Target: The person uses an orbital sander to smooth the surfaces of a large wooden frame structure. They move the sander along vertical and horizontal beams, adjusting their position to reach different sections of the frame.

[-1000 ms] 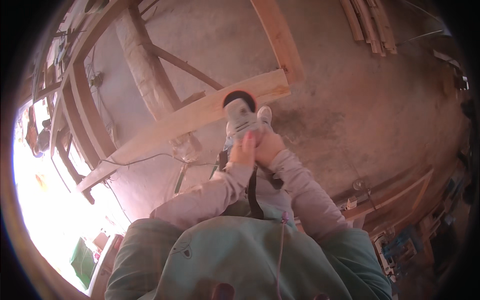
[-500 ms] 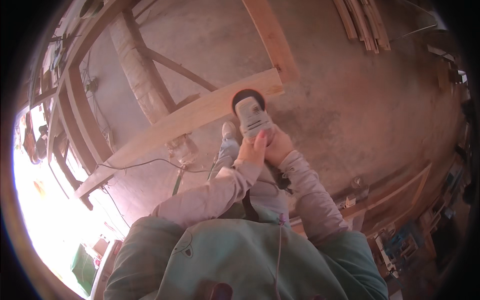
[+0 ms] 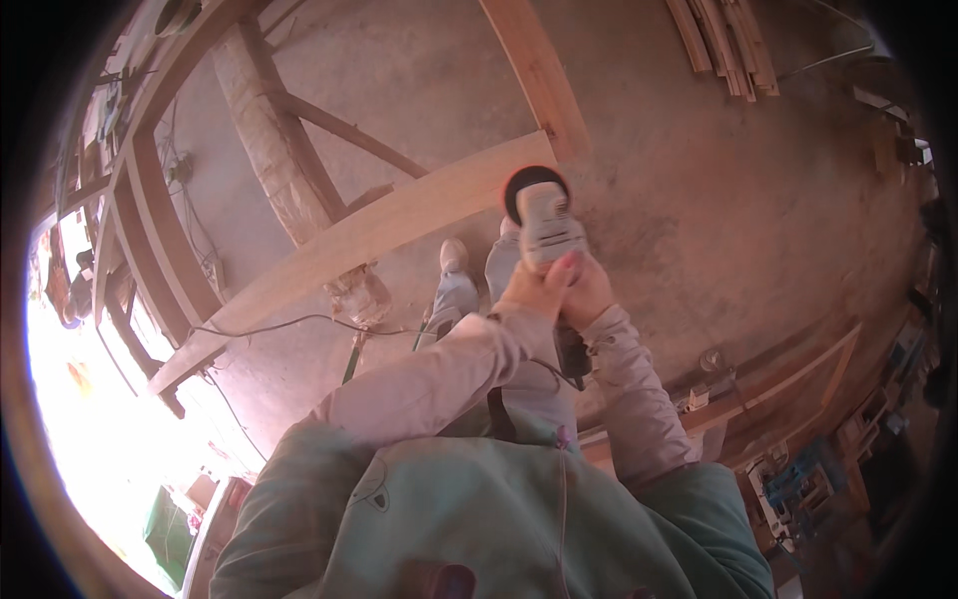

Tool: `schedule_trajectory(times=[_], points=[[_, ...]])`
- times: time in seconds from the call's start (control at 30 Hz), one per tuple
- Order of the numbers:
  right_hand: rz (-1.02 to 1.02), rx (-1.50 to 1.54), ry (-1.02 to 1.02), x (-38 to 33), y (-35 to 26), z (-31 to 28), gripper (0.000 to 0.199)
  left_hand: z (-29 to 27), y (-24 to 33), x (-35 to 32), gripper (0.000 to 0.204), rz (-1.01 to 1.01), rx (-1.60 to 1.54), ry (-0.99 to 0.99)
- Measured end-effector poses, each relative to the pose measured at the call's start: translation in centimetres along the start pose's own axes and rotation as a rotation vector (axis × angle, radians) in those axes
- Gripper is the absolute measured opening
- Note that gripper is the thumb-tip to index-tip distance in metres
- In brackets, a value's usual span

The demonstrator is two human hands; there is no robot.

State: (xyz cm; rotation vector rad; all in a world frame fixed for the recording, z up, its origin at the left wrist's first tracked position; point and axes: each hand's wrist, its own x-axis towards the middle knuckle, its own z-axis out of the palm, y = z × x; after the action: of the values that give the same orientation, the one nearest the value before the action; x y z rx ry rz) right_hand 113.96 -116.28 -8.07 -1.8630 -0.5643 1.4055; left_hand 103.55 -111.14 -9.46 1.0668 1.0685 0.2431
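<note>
My left hand (image 3: 530,293) and my right hand (image 3: 590,296) are both wrapped round the body of a disc sander (image 3: 548,222), a light-coloured power tool with a round, dark, orange-rimmed disc at its far end. That disc is over the right end of a long pale wooden board (image 3: 384,222); whether it touches the wood or hangs just beyond the near edge, I cannot tell. My fingers overlap on the tool, hiding part of its grip. A dark power cord (image 3: 299,320) trails across from the left toward the tool.
Another board (image 3: 539,70) meets the first at its far right end. A wrapped post (image 3: 269,130) with wooden braces passes beneath the board. Wooden frames (image 3: 165,230) stand at left, stacked strips (image 3: 725,45) lie far right. My feet are below the board.
Both hands have moved the sander to the right along the board, toward its end. The disc has also shifted slightly farther away from me.
</note>
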Motion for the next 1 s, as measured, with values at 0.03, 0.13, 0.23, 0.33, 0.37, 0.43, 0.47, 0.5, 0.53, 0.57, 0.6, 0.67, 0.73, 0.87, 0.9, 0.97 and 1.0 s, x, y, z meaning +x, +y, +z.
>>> schedule_trajectory(times=[0.03,0.13,0.23,0.33,0.37,0.43,0.47,0.5,0.53,0.57,0.6,0.67,0.73,0.87,0.9,0.97,1.0], points=[[-0.040,0.092,0.050,-0.2,-0.5,-0.6,0.042,0.7,0.3,0.6,0.047,-0.070,0.088,-0.018],[0.030,0.052,0.052,-0.3,-0.9,-2.4,0.040,2.6,-0.7,1.4,0.057,-0.181,0.308,0.054],[0.009,0.042,0.001,-0.5,0.9,-1.4,0.040,1.5,0.6,-0.4,0.040,-0.091,0.251,0.029],[-0.026,0.022,0.035,-0.6,0.9,-0.7,0.040,0.8,0.6,-1.1,0.041,0.023,0.052,-0.002],[-0.044,0.042,0.024,-0.4,1.1,-1.2,0.041,1.0,0.8,-0.5,0.046,-0.046,0.170,-0.066],[-0.008,0.071,0.008,-0.5,1.0,-1.9,0.041,2.2,1.9,0.0,0.050,-0.238,0.358,-0.025],[0.044,0.082,0.007,-0.8,0.3,-2.2,0.041,2.6,2.5,0.0,0.053,-0.334,0.451,-0.003],[0.096,0.094,0.016,-0.8,0.0,-2.6,0.040,2.8,3.0,-0.4,0.070,-0.292,0.389,0.057],[0.064,0.081,0.017,-0.8,0.1,-2.6,0.039,2.9,2.6,-0.6,0.070,-0.232,0.354,0.065],[0.033,0.068,0.018,-0.9,0.4,-2.5,0.037,2.8,1.7,-0.7,0.070,-0.172,0.318,0.073],[0.004,0.065,0.023,-1.0,0.8,-2.1,0.035,2.5,0.7,-0.8,0.070,-0.114,0.292,0.076],[-0.053,0.015,0.038,-1.1,2.0,-1.6,0.032,2.6,-2.0,-0.6,0.069,-0.132,0.199,0.064],[-0.097,-0.067,0.062,-1.1,2.4,-1.9,0.031,3.1,-1.6,-0.3,0.069,-0.141,0.141,0.033],[-0.132,-0.233,0.037,-0.8,1.4,-2.9,0.033,3.4,1.9,-0.6,0.056,-0.251,0.348,0.082],[-0.194,-0.268,-0.002,-0.6,1.3,-2.8,0.031,3.5,1.4,-0.8,0.057,-0.241,0.334,0.122],[-0.213,-0.216,-0.035,0.1,1.4,-2.7,0.030,3.7,-0.4,-0.4,0.063,-0.273,0.325,0.125],[-0.159,-0.131,-0.040,0.5,1.8,-2.5,0.029,3.1,0.1,0.1,0.064,-0.293,0.370,0.114]])
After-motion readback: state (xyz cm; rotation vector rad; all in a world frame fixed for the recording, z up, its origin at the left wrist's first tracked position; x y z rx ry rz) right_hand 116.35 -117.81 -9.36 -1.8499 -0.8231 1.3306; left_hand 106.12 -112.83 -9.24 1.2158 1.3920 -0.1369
